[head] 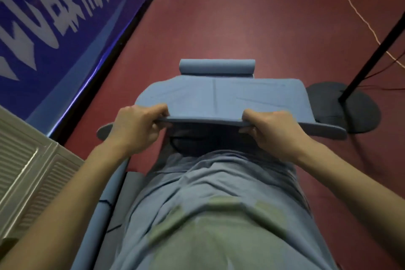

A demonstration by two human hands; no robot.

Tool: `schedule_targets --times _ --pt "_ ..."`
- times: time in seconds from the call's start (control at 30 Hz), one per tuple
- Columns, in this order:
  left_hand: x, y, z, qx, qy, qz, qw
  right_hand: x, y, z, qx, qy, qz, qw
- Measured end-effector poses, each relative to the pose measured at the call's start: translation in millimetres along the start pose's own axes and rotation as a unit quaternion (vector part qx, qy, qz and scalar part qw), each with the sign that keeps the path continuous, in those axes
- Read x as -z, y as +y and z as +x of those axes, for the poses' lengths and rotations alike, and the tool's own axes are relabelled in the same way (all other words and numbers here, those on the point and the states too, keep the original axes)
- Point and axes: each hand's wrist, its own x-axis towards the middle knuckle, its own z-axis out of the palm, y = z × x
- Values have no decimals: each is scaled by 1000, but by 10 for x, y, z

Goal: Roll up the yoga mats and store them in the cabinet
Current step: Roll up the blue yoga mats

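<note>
A blue-grey yoga mat (pixel 219 96) is lifted off the red floor in front of me, its near edge raised to waist height. My left hand (pixel 138 127) pinches that edge on the left, my right hand (pixel 274 129) pinches it on the right. The mat's far end is wound into a roll (pixel 217 66) resting on the floor. Another blue mat (pixel 103 210) lies partly under my left forearm at the lower left. My torso hides the floor below the lifted edge.
A blue banner with white lettering (pixel 54 17) runs along the left. A beige louvred cabinet (pixel 28 171) stands at the lower left. A black pole on a round base (pixel 346 107) stands to the right, with a thin cord (pixel 355 6) trailing across the red floor (pixel 241 17).
</note>
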Motion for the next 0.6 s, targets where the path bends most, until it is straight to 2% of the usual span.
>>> schedule_targets --times 0.1,0.17,0.23,0.33,0.4,0.47,0.53,0.6 --pt "-50 81 -427 51 -62 -29 996 -68 -149 -367 3 -7 43 999" --pt "-223 144 -583 100 -83 -87 988 -176 -53 -497 -17 -13 92 996" --pt "-377 209 -677 142 -72 -160 974 -261 16 -603 -46 1 128 991" --pt "-495 328 -821 214 -34 -210 953 -325 14 -710 -80 24 145 986" --pt "-524 381 -863 261 -29 -241 934 -316 15 -726 -85 28 128 988" --pt "-514 389 -842 276 -37 -255 926 -303 67 -724 -93 27 62 993" --pt "-491 377 -824 273 -39 -249 928 -305 123 -738 -113 36 17 993" --pt "-421 364 -833 260 -27 -217 940 -300 121 -772 -119 58 38 990"
